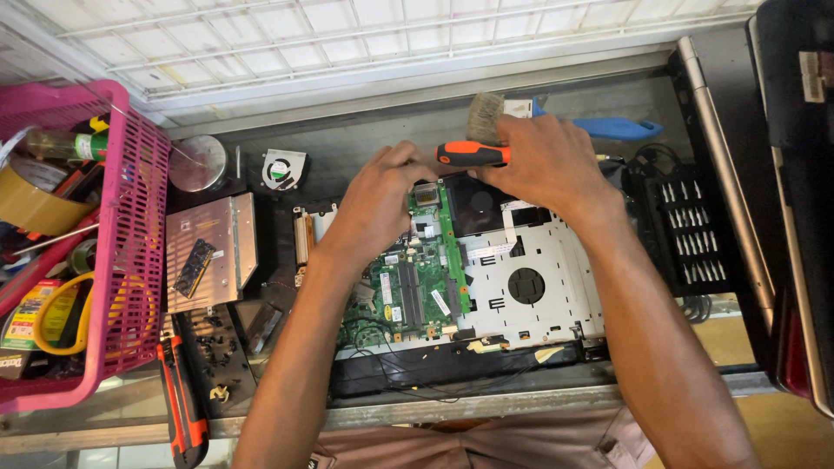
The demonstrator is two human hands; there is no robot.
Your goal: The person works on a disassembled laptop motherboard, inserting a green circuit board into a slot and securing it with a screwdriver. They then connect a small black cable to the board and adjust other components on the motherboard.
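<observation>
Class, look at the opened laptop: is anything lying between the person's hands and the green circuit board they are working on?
Nothing visible does. The left hand rests directly on the circuit board's top edge, and the right hand holds an orange-handled screwdriver just above it. The board's exposed surface is uncovered; the tip is hidden by the fingers.

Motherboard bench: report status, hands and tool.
Right hand grips orange-handled screwdriver. Left hand rests on green motherboard. Brush behind, nothing blocking.
</observation>
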